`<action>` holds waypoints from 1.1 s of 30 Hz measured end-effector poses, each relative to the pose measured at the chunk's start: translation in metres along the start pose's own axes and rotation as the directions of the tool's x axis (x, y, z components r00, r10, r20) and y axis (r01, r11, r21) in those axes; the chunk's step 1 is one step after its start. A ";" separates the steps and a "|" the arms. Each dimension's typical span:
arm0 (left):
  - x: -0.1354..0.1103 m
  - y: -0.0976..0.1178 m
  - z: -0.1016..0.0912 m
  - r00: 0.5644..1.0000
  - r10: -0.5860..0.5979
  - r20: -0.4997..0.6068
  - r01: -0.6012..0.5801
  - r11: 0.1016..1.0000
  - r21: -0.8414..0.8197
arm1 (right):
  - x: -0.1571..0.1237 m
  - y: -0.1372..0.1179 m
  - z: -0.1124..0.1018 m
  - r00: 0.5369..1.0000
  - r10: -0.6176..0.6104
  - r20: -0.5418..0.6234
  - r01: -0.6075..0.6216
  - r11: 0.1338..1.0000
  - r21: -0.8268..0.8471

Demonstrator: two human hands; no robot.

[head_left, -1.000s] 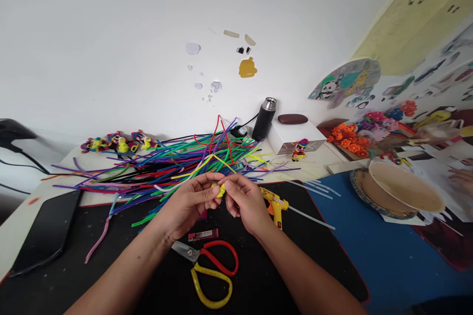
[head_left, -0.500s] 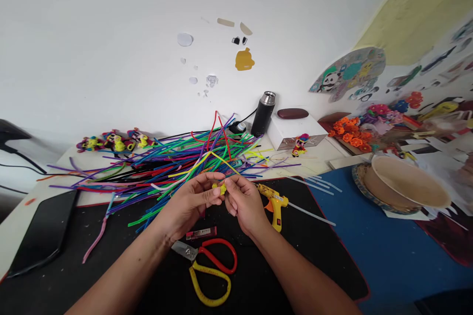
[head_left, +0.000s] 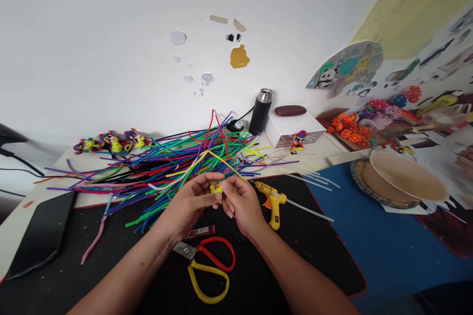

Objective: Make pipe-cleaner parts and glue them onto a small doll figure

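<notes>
Between my two hands is a small bent yellow pipe cleaner piece (head_left: 216, 189), partly covered by fingers. My left hand (head_left: 189, 203) pinches its left side with thumb and forefinger. My right hand (head_left: 242, 203) has its thumb pressed on the right end. Just right of my right hand lies a yellow glue gun (head_left: 273, 200) with a clear glue stick in its back. Below the hands, scissors (head_left: 189, 253) with one red and one yellow handle rest on the black mat (head_left: 148, 275). A small red packet with a barcode (head_left: 203, 230) sits above the scissors.
Many coloured pipe cleaners (head_left: 185, 152) lie heaped behind my hands. Finished dolls (head_left: 117, 142) stand at the back left, another doll (head_left: 297, 141) by the white box (head_left: 291, 130). A black flask (head_left: 260, 113), a phone (head_left: 40, 236) and a beige bowl (head_left: 391, 184) surround the work area.
The view has shifted slightly. My fingers have moved a little on the yellow pipe cleaner piece, and more of it shows on the left. Both hands stay on it.
</notes>
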State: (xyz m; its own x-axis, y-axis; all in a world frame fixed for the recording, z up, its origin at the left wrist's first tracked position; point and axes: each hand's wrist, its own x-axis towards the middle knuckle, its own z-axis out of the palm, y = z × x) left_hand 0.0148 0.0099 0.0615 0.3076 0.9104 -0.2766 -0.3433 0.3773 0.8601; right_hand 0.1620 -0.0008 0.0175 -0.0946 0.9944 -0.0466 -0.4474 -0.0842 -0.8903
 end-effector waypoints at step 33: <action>0.004 0.002 -0.012 0.990 -0.074 0.119 0.079 0.996 -0.041 | -0.001 -0.002 -0.013 0.999 0.049 -0.022 -0.045 0.986 0.160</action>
State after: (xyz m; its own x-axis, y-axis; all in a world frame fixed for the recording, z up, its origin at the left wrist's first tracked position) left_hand 0.0046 0.0160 0.0570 0.4356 0.8535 -0.2862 -0.3539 0.4547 0.8173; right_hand 0.1743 -0.0003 0.0139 -0.0970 0.9903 -0.0996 -0.5792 -0.1375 -0.8035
